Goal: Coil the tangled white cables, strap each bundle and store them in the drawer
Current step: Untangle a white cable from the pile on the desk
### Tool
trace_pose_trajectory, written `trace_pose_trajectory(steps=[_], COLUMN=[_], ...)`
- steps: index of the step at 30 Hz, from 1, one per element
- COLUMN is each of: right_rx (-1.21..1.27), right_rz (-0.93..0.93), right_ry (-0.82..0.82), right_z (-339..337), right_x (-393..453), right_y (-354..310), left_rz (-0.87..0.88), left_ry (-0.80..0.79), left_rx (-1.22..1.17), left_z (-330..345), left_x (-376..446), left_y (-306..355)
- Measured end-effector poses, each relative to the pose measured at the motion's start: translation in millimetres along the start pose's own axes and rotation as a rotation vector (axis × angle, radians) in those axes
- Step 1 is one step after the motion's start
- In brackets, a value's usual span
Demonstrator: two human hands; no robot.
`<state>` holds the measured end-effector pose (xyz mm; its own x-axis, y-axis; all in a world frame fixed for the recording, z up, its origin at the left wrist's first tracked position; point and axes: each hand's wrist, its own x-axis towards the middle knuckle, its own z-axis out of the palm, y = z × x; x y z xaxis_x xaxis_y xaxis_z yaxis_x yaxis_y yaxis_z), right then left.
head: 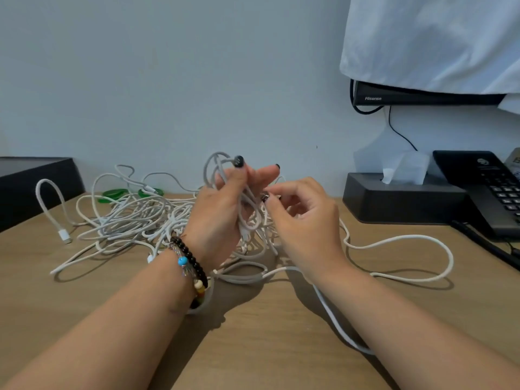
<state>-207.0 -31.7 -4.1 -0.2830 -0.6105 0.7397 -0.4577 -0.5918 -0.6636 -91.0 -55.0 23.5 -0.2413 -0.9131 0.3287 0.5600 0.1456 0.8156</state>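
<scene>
A tangle of white cables (132,218) sprawls over the wooden desk (267,347), with one long strand (422,243) looping out to the right. My left hand (222,218) is raised above the pile and grips a small bunch of cable loops (215,167) that stick up past its fingers. My right hand (301,220) is just to the right of it, fingers curled, pinching a strand at the bunch. Green straps (115,194) lie behind the pile near the wall. No drawer is in view.
A black box (33,187) stands at the left edge. At the right are a black tissue box (402,201) and a black desk phone (486,190). A screen (422,95) under a white cloth hangs on the wall above them.
</scene>
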Motion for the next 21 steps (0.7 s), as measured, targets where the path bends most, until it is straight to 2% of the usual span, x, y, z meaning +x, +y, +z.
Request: trace_pose_trajectory(steps=[2, 4, 6, 8, 11, 14, 18, 20, 21], right_rx=[0.069, 0.102, 0.065, 0.047, 0.016, -0.051, 0.004, 0.166, 0.339], right_rz=[0.153, 0.292, 0.31, 0.278, 0.232, 0.211, 0.212, 0.31, 0.391], right_ry=[-0.113, -0.366, -0.626, -0.765, -0.769, -0.717, -0.639, -0.635, -0.603], right_z=[-1.9, -3.0, -1.0, 3.0, 4.7, 0.4, -12.9, -22.1, -26.8], right_x=[1.1, -0.8, -5.8, -11.3, -12.2, -5.8, 6.7, 13.3, 17.0], right_y=[-2.7, -5.6, -8.5, -9.1, -11.5, -13.0, -12.7, -14.6, -14.8], left_rz=[0.003, -0.026, -0.042, -0.044, -0.028, -0.005, 0.012, 0.026, 0.037], left_ry=[0.063, 0.09, 0.101, 0.094, 0.082, 0.1, 0.158, 0.211, 0.242], left_rx=[-0.191, -0.467, -0.591, -0.614, -0.618, -0.516, -0.362, -0.315, -0.314], left_z=[-3.2, -6.8, -10.8, -12.0, -15.8, -22.8, -28.8, -33.8, -38.2], left_x=[3.1, 5.1, 7.4, 8.8, 11.9, 15.1, 17.4, 19.3, 20.5], left_y=[8.9, 15.0, 17.6, 20.6, 27.7, 36.0, 41.8, 44.3, 46.7])
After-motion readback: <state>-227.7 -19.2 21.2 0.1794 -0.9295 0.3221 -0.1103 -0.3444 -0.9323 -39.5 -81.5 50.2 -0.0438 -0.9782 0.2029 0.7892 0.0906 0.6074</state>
